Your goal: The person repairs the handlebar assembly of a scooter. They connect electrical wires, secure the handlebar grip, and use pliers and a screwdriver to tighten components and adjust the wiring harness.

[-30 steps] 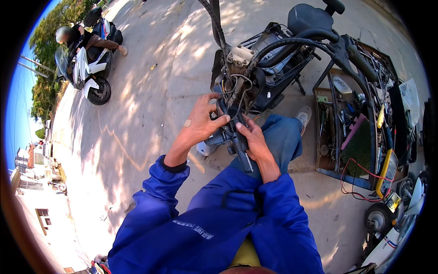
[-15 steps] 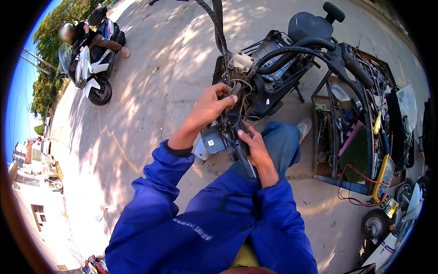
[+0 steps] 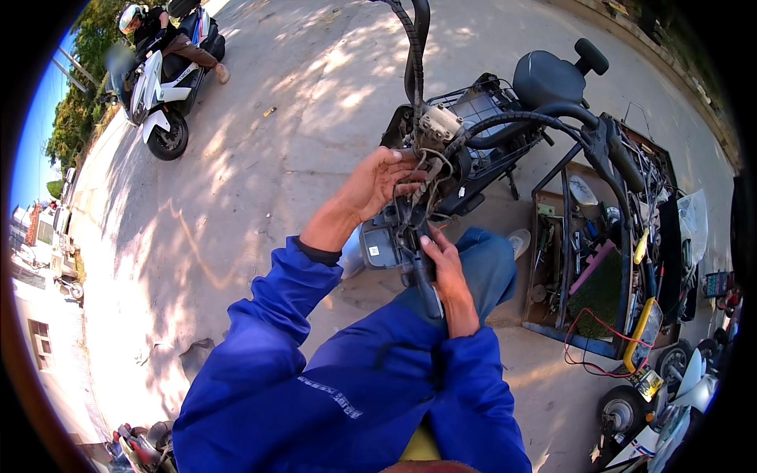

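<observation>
A small scooter, stripped at the front, stands before me, with its clamp block [image 3: 439, 124] and a tangle of grey and black cables [image 3: 432, 169] exposed. My left hand [image 3: 377, 187] reaches in from the left, its fingers curled around the cables just below the clamp; the fingertips are partly hidden. Lower down, my right hand [image 3: 448, 272] grips a long black plastic part [image 3: 426, 292] from the right side, thumb on top and the other fingers mostly out of sight. Between my hands and the ground is a dark housing [image 3: 377, 248] with a small white label.
On the right stands a metal tool cart [image 3: 587, 343] full of hand tools, with a yellow meter [image 3: 643, 335] and red lead at its near corner. The scooter's handlebar [image 3: 603, 162] and seat [image 3: 550, 79] rise ahead. A helmeted person sits on a white motor scooter [image 3: 162, 110] at the far left.
My left hand has shifted from a thumb-and-finger pinch to more spread fingers deeper among the cables. My right hand keeps its hold on the black part. The whole view has turned slightly.
</observation>
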